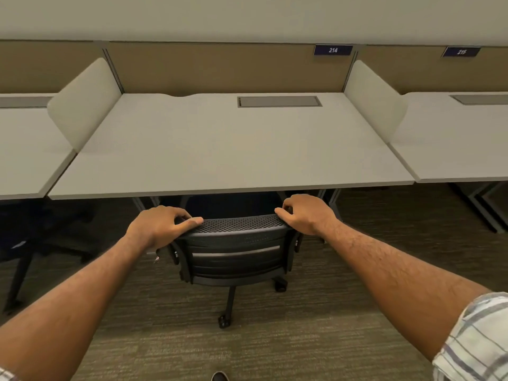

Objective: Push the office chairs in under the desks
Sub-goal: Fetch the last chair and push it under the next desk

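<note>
A black mesh-backed office chair [236, 257] stands at the front edge of the middle white desk [220, 149], its seat partly under the desktop and its backrest just outside. My left hand [162, 225] grips the left end of the backrest's top rail. My right hand [305, 213] grips the right end. Two castors of the chair's base show on the carpet below the backrest.
Pale divider screens [82, 103] [373, 100] separate the desk from neighbouring desks left and right. A second dark chair [33, 237] stands at the left desk, mostly in shadow. Number plates 214 [333, 50] and 215 hang on the tan back panel. Desk legs [481, 207] stand at right. Carpet stretches behind me.
</note>
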### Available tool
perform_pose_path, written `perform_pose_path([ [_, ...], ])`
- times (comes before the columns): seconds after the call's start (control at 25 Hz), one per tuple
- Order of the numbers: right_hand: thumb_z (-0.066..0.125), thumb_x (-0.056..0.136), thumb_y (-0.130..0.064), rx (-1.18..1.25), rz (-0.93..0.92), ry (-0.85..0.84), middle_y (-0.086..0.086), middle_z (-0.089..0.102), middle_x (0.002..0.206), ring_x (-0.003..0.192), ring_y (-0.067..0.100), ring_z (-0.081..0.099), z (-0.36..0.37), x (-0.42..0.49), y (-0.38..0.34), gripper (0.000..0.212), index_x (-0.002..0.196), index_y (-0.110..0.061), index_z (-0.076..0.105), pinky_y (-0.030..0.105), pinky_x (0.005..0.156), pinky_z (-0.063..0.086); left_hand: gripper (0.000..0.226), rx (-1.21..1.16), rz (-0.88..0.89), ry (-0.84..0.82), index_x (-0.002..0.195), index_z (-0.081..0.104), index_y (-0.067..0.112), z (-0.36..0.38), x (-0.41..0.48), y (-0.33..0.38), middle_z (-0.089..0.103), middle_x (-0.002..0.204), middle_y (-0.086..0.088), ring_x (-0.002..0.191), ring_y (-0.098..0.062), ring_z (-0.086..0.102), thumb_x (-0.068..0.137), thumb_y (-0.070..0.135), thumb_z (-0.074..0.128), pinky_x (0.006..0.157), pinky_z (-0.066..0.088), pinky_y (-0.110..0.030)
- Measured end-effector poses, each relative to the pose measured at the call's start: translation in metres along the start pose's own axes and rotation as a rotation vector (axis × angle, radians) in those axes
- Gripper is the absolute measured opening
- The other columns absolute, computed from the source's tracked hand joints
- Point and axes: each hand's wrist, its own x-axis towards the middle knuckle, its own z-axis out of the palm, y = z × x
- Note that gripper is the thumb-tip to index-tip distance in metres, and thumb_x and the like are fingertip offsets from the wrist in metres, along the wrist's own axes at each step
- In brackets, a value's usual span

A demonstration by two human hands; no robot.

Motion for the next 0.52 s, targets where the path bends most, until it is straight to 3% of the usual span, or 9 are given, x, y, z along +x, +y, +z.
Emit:
perform_pose_path([
  [0.12, 0.026, 0.086, -0.078, -0.010, 0.077, -0.015, -0.012, 0.063, 0.079, 0.075, 0.009, 0.060, -0.002, 0.002, 0.019, 0.064, 0.087, -0.030, 0.068, 0.041, 0.075, 0.056, 0.102, -0.002, 0.021, -0.036, 0.106, 0.071, 0.042, 0.001, 0.023, 0.011, 0.066, 0.086, 0.023, 0.081, 0.002, 0.059, 0.054, 0.110, 0.016, 0.065, 0.041, -0.024],
  [0.28, 0.021, 0.083, -0.082, -0.025, 0.147, -0.018, -0.012, 0.063, 0.068, 0.068, 0.008, 0.060, -0.005, 0.015, 0.029, 0.070, 0.078, -0.029, 0.068, 0.038, 0.072, 0.055, 0.109, 0.043, 0.046, -0.095, 0.114, 0.068, 0.042, -0.004, 0.051, 0.012, 0.070, 0.096, 0.020, 0.088, -0.002, 0.060, 0.046, 0.112, 0.020, 0.074, 0.047, -0.028],
  [0.52, 0.034, 0.092, -0.073, -0.009, 0.176, -0.003, -0.010, 0.063, 0.068, 0.066, 0.011, 0.060, -0.007, 0.046, 0.032, 0.060, 0.075, -0.027, 0.068, 0.035, 0.066, 0.053, 0.107, 0.041, 0.065, -0.100, 0.106, 0.071, 0.041, -0.010, 0.086, -0.003, 0.068, 0.089, 0.018, 0.083, -0.002, 0.059, 0.043, 0.113, 0.021, 0.066, 0.041, -0.026],
])
